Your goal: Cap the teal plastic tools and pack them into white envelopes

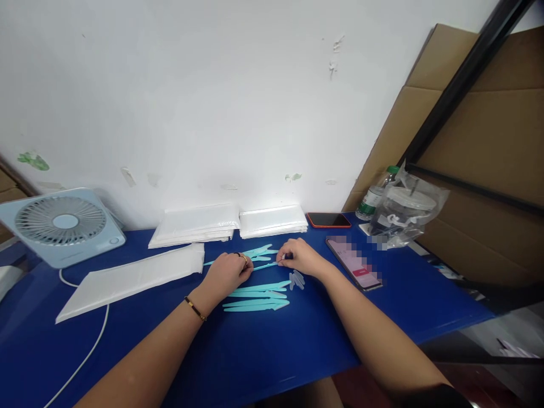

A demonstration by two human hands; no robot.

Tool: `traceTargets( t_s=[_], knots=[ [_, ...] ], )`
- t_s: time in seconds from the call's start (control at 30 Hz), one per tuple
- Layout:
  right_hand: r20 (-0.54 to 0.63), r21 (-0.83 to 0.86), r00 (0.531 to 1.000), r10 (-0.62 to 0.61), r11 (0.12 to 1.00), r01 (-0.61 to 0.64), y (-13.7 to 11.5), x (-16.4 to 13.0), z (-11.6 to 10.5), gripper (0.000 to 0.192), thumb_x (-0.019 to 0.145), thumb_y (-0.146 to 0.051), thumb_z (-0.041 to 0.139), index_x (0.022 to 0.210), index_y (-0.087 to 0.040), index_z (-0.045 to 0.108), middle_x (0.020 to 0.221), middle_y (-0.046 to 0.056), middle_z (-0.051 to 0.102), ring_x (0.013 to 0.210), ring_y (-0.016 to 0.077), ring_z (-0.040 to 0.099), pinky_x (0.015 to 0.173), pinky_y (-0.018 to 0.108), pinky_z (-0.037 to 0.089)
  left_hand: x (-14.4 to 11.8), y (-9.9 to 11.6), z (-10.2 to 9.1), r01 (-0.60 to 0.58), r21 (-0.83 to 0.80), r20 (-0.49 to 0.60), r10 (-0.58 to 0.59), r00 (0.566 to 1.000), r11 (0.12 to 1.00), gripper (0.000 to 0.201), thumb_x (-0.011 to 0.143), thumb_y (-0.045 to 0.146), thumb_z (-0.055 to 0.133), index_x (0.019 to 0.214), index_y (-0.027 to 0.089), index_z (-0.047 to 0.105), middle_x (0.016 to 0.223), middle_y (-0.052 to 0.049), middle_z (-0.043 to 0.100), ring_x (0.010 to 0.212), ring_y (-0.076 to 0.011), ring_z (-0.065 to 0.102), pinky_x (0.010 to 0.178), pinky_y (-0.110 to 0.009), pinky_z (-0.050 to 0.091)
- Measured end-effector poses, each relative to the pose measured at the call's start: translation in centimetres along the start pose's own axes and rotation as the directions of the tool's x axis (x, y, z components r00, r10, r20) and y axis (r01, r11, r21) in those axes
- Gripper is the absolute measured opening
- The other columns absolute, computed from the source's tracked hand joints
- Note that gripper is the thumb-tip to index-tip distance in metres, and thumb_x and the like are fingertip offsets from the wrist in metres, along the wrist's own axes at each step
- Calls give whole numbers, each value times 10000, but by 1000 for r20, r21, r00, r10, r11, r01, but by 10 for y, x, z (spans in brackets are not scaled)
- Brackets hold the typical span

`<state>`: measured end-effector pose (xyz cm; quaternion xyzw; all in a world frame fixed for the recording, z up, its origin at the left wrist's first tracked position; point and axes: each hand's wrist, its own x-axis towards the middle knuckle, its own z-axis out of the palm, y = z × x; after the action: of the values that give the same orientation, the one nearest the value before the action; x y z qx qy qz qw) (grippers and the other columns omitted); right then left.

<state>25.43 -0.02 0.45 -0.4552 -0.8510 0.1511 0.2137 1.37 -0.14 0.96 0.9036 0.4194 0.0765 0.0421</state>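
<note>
Two hands meet over the blue counter, each pinching one end of a single teal plastic stick. The left hand, with a ring on one finger and a thin bracelet at the wrist, has its fingers curled shut around the stick's left part. The right hand has its fingertips pressed together on the stick's right tip, where something small and white shows.

Taking that held stick as the landmark: just behind it lies a small cluster of more teal sticks, and just in front of it a row of teal sticks lies flat on the counter. A few small clear caps sit in front of its right end, beside the right wrist. Left of it a long white pouch lies flat, and farther left stands a pale blue fan with a white cable. Behind it, against the wall, are two stacks of white pouches. Right of it lie a phone with a lit screen and a dark phone, then a clear bag and a bottle.
</note>
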Motion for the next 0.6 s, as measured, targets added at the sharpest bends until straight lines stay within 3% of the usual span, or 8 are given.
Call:
traceTargets(
  t_s=[0.13,0.27,0.37,0.47,0.6],
  knots=[
    [-25,-5,999,-23,1000,23,-11,5,5,50,751,-180,680,783,-215,698,766,12,674,806,167,578,775,297,369,0,-4,-1,22,16,-37,-22,999,1000,242,873,254,421,774,192,633,806,-37,661,754,-179,593,662,-297,355],
    [-32,64,999,-37,997,39,-8,-4,-13,99,782,-190,636,853,-214,702,868,28,647,811,155,571,730,274,392,-5,0,-10,56,-90,-91,-64,994,994,204,841,317,492,964,219,621,972,-40,642,893,-203,574,712,-298,383],
    [119,135,991,-59,990,42,-3,-15,-28,124,754,-217,659,864,-220,715,869,20,619,767,137,568,673,242,402,-10,7,-16,-2,-244,43,13,999,970,266,789,436,555,930,223,629,919,-27,636,819,-182,576,669,-267,399],
    [291,114,954,-78,992,46,-2,-19,-33,160,681,-218,720,839,-230,727,841,5,601,755,130,556,673,229,397,-12,14,-17,-28,-317,161,82,984,948,265,753,452,586,877,225,645,848,-16,640,761,-169,570,632,-248,390],
    [360,59,932,-31,998,10,-2,-18,-30,98,645,-234,744,736,-209,718,831,5,590,750,125,544,672,221,382,-11,16,-17,33,-323,216,40,976,946,198,808,354,506,790,218,649,749,-6,640,674,-145,555,576,-235,353]
  ],
)
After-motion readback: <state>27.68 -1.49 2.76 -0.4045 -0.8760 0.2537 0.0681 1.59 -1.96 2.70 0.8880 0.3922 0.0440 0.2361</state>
